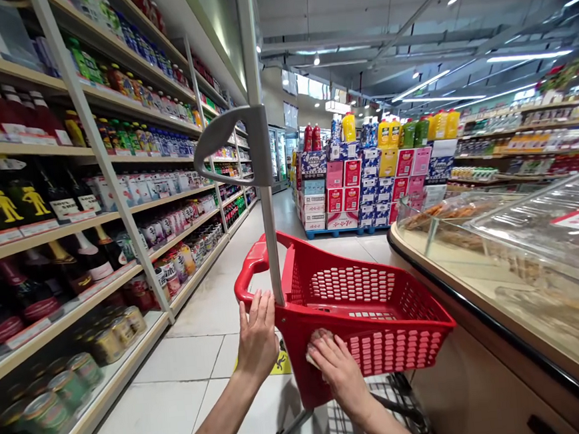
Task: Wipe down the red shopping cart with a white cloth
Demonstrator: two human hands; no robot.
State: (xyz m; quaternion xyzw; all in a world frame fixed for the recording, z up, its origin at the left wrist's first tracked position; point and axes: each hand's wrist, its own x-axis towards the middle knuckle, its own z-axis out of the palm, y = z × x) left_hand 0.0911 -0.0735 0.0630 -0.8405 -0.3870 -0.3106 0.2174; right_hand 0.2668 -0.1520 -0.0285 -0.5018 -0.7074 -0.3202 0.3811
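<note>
A red plastic shopping cart basket (373, 324) with perforated sides stands in front of me, tilted to the right in view. My left hand (259, 336) rests on the near end of its red handle (245, 284), beside the metal pole, with fingers stretched out flat. My right hand (339, 370) presses a crumpled, pale cloth (322, 338) against the basket's solid side panel. Most of the cloth is hidden under the fingers. No goods show inside the basket. A grey plastic hook-shaped grip (231, 148) is fixed to the upright metal pole (270, 245).
Shelves of bottles and cans (164, 220) line the left side. A glass-topped display counter (475, 282) stands close on the right. Ahead are stacked drink cartons (352, 185) on a blue pallet. A yellow floor sticker (281, 361) lies on pale tiles behind the cart.
</note>
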